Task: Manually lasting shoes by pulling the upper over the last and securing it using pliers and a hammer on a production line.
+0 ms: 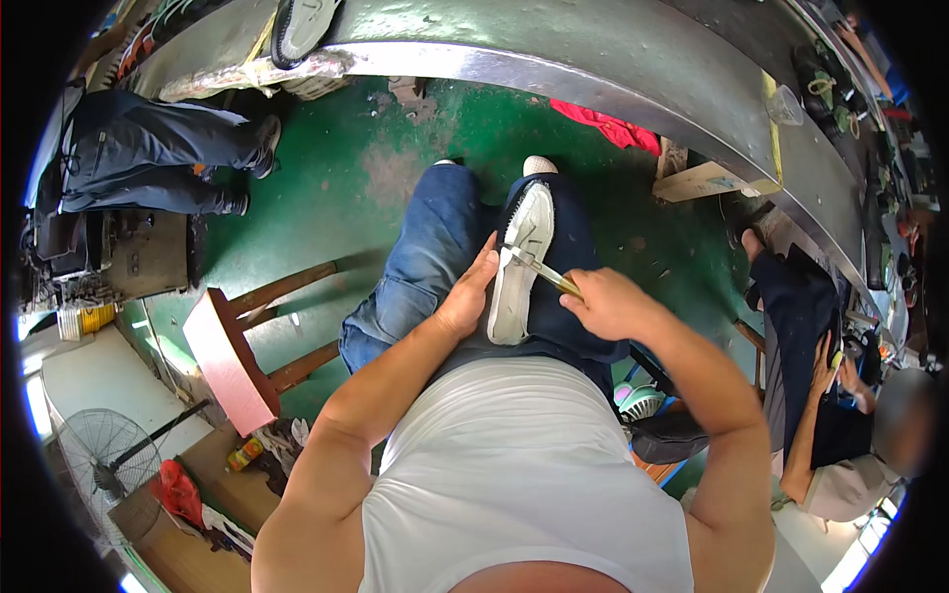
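A shoe (510,304) lies sole up along my lap, its pale underside facing me and a dark upper edge showing near the toe. My left hand (474,289) grips its left side, fingertips by the middle of the sole. In my right hand (605,299) is the yellowish handle of a slim metal hand tool (540,266). The tool's far end touches or hovers over the sole, close to my left fingertips. Its exact kind is too small to tell.
A long metal bench (593,49) runs across the front, with another upturned shoe (302,32) on it. A pink-topped stool (229,361) stands at my left, a fan (104,460) behind it. One person (148,148) stands front left; another (830,415) sits at right. Red cloth (613,127) lies under the bench.
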### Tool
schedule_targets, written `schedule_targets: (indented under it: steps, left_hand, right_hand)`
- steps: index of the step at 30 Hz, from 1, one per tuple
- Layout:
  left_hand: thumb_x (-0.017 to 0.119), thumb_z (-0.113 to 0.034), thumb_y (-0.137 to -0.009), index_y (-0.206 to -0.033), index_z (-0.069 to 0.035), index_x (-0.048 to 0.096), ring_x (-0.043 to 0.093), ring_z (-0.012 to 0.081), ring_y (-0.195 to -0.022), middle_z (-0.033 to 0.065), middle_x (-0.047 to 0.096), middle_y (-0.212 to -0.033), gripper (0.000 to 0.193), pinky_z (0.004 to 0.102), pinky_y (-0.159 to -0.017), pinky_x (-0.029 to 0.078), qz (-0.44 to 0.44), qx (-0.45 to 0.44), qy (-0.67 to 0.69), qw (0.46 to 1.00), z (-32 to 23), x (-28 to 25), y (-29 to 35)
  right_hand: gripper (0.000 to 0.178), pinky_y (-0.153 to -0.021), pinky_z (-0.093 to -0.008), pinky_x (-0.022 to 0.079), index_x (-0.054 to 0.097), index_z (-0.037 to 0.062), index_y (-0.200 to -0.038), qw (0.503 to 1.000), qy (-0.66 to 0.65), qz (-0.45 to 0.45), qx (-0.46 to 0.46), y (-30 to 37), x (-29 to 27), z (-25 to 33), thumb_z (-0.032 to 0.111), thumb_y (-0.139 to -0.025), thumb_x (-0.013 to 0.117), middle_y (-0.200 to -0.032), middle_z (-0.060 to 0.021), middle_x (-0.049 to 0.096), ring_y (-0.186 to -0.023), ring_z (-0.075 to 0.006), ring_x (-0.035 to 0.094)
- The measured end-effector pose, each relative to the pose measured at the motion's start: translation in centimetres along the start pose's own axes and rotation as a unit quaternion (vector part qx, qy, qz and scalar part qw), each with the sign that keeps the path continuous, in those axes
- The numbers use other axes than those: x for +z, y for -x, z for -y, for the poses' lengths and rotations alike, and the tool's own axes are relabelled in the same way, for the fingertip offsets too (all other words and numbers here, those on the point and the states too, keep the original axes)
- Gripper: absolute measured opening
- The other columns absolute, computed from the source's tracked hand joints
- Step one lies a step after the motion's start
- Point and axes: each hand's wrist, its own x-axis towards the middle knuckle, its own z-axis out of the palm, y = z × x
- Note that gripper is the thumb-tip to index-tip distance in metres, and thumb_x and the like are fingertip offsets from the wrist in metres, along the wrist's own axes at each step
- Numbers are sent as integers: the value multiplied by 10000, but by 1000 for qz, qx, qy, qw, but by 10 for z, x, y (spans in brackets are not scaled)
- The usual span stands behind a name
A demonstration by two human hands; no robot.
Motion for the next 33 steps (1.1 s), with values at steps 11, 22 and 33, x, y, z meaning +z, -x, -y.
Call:
schedule_targets:
  steps: [11, 22, 33]
  left_hand:
    - [590, -263, -1021, -1587, -92, 227, 410, 187, -1353, 133, 444, -1493, 695, 298, -1123, 330, -68, 53, -166, 982, -1, 13, -22]
    - [552, -116, -1007, -1581, -87, 234, 479, 309, -1349, 242, 451, -1484, 656, 332, -1104, 378, -77, 192, -431, 878, -8, 14, -19]
    - [510, -137, -982, -1491, -194, 430, 620, 449, -1045, 304, 580, -1214, 518, 448, -926, 516, -33, 219, -579, 785, -22, 32, -16]
  right_hand:
    - [217, -783, -507, 503, 575, -12, -1031, 990, 8, -140, 6, 2, 16, -7, 164, -920, 635, -964, -234, 661, -918, -430, 645]
    - [186, -526, -233, 430, 634, 38, -989, 865, -486, -86, 89, -21, 71, -5, 209, -1003, 563, -756, -33, 629, -651, -83, 568]
    - [427, -801, -423, 615, 504, -39, -1314, 778, -601, 163, 82, 9, 1, -50, 220, -987, 599, -1260, -223, 615, -1154, -327, 650]
